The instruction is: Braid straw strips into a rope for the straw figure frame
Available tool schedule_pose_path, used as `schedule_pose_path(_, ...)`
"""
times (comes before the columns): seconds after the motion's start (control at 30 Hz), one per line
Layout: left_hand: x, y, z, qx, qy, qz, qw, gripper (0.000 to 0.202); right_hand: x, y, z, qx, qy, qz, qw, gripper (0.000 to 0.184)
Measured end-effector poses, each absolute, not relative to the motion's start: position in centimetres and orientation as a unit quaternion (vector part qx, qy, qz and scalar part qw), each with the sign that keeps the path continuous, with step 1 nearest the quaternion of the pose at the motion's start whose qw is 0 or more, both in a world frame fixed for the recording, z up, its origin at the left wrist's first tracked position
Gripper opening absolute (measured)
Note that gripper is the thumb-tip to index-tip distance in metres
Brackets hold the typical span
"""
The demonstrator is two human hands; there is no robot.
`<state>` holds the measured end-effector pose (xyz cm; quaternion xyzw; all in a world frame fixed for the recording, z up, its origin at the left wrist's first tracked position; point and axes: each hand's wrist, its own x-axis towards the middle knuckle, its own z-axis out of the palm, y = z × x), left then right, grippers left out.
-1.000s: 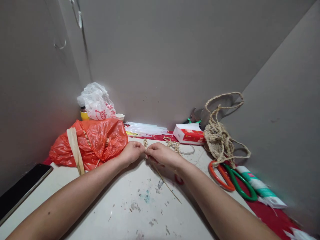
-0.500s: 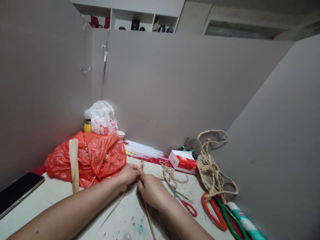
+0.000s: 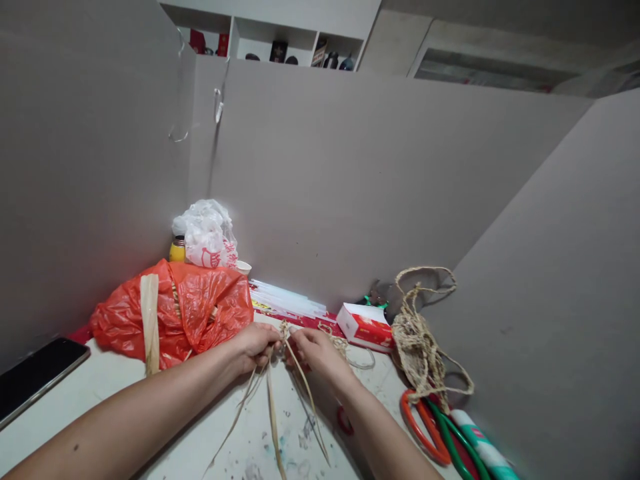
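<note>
A thin straw braid (image 3: 285, 329) stands up between my two hands near the middle of the table. My left hand (image 3: 260, 343) pinches it from the left, thumb and fingers pressed together. On the other side, my right hand (image 3: 317, 352) has its fingers curled against the braid; their tips are partly hidden. Several loose straw strands (image 3: 273, 413) trail from the braid toward me, spreading left, middle and right over the table. Behind my right hand lies a coil of braided straw cord (image 3: 336, 339), and one red scissor handle (image 3: 345, 421) shows below that wrist.
On the left are a red plastic bag (image 3: 215, 300) with a flat pale strip (image 3: 150, 320) on it, and a phone (image 3: 43, 377). To the right stand a red-white box (image 3: 367, 327), a braided cord bundle (image 3: 417, 340) and orange-green handles (image 3: 425, 427). Grey partitions (image 3: 350, 167) enclose the table.
My right hand has turned and opened away slightly from the strands, uncovering more of them. The strands now fan out more widely. My right forearm covers most of the scissors.
</note>
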<state>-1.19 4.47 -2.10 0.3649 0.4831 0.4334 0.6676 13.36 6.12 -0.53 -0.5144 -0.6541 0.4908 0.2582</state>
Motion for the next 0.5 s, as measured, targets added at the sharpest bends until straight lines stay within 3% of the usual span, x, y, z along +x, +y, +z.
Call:
schedule_pose_path(0.1,-1.1,4.4,-2.1,0.373,0.482,0.428,0.667,0.017,12.7,5.6,-1.3,-0.489,-0.597,0.602,0.205,0.030)
schedule_pose_path(0.3,-1.0,4.5,-2.4,0.416,0.485,0.415,0.648,0.016,13.6,6.1,-0.9,-0.480,-0.592,0.624,0.175,0.033)
schedule_pose_path(0.5,-0.8,4.6,-2.9,0.483,0.459,0.470,0.578,0.015,14.5,7.0,-1.3,-0.408,-0.494,0.753,0.152,0.027)
